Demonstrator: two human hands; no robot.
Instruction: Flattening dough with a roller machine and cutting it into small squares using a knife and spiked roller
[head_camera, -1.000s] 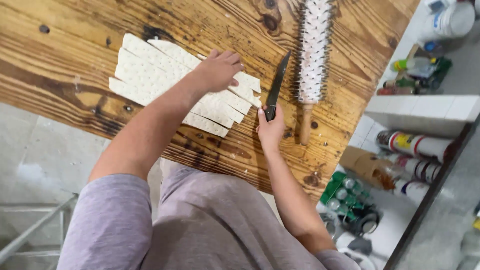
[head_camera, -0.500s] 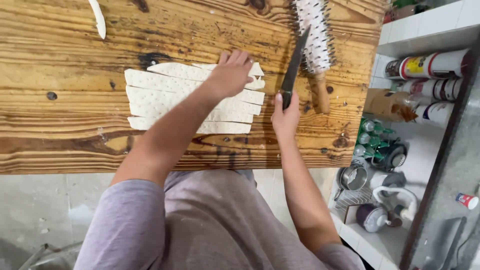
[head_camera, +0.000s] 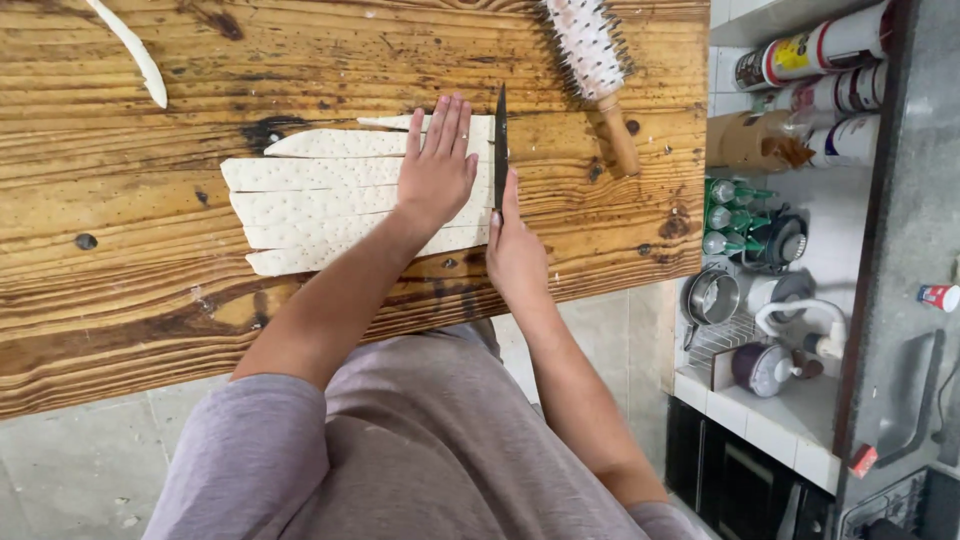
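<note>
While dough (head_camera: 330, 195) lies mid-table (head_camera: 120, 300), already cut lengthwise into strips, right ends are not yet trimmed. Left hand (head_camera: 437, 165) pressed flat, fingers spread, on strips. Knife (head_camera: 500, 145) gripped in right hand (head_camera: 515, 255), blade set crosswise at strips' right ends. Spiked roller (head_camera: 595, 60) left near far right corner; scrap (head_camera: 130, 50) near far left edge.

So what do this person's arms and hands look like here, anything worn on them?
Both arms are bare from the short sleeves down. The left hand and right hand are bare too: no gloves, and no rings, watch or bracelets that I can see. The sleeves belong to a loose mauve-grey short-sleeved T-shirt, plain, with no print showing from this head view.
</note>
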